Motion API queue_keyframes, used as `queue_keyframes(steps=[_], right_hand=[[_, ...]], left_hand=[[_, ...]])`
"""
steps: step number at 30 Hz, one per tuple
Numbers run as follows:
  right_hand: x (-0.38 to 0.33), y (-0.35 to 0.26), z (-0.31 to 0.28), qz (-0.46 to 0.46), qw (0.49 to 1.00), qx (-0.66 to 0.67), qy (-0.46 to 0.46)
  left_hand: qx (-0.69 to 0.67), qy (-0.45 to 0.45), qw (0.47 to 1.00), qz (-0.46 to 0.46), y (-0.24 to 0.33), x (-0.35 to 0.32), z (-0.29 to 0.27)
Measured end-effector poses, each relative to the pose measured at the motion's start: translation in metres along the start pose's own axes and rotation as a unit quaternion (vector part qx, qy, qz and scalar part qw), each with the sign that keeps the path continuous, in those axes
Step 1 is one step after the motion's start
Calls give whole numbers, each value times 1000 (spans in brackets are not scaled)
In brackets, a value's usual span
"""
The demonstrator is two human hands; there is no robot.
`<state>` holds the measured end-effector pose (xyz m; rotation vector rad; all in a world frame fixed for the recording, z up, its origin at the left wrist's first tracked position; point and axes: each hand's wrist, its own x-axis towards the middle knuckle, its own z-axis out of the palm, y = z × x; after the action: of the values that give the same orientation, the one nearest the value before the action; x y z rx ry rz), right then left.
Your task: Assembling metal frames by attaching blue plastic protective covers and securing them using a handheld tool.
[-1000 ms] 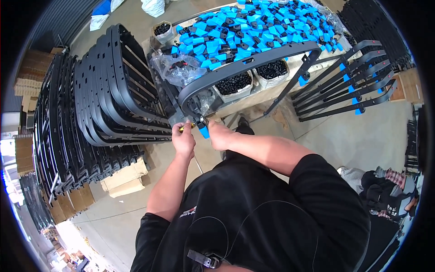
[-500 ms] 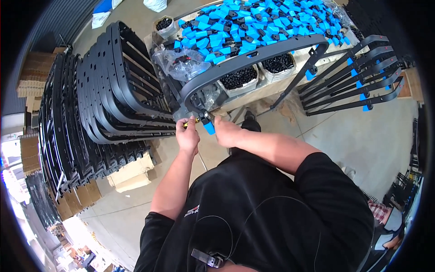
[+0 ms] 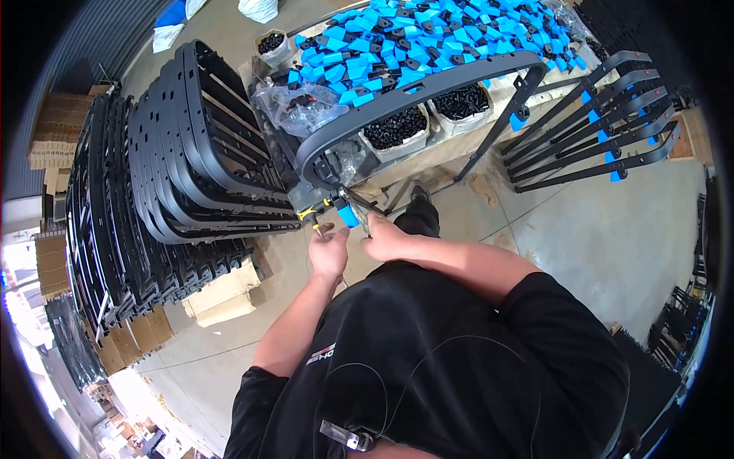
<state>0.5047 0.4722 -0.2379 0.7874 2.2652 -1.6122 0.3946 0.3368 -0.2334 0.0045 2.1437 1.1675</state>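
A large dark grey curved frame (image 3: 413, 95) stands in front of me, its near end at my hands. A blue-and-black end piece (image 3: 349, 216) sits at that end. Beside it is a yellow-and-black T-handled tool (image 3: 310, 213), reaching toward the end piece. My left hand (image 3: 329, 251) is closed, its curled fingers at the tool's lower end. My right hand (image 3: 386, 239) is closed around a slim grey metal tool (image 3: 361, 208) on the other side of the end piece; its exact kind is unclear.
Blue-and-black pieces (image 3: 428, 38) are heaped on the bench, with tubs of small black parts (image 3: 394, 130) in front. More curved frames (image 3: 172, 145) stack at left; several fitted with blue pieces (image 3: 604, 138) stand at right. Flat cardboard (image 3: 225, 294) lies on the floor.
My left hand has dropped lower, uncovering the yellow-and-black T-handle it covered before. The grey tool at my right hand now shows more clearly. The view has shifted slightly.
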Motion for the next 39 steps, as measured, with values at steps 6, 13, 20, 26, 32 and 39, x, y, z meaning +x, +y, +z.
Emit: queue_keyframes(steps=[6, 13, 20, 26, 32, 39], right_hand=[[-2, -1, 5, 21, 1000, 3, 23], [-14, -23, -9, 39, 999, -4, -22], [-1, 2, 6, 80, 983, 157, 55], [-6, 18, -13, 126, 900, 399, 126], [-29, 41, -70, 136, 887, 409, 168], [-100, 102, -131, -62, 939, 212, 262]], left_hand=[[47, 102, 980, 163, -24, 37, 29], [-25, 150, 960, 237, -49, 81, 44], [-117, 63, 976, 170, -36, 66, 23], [-278, 13, 959, 58, 1, 46, 11], [-346, 26, 936, -58, 6, 39, -4], [-142, 48, 973, 174, -21, -31, -12]])
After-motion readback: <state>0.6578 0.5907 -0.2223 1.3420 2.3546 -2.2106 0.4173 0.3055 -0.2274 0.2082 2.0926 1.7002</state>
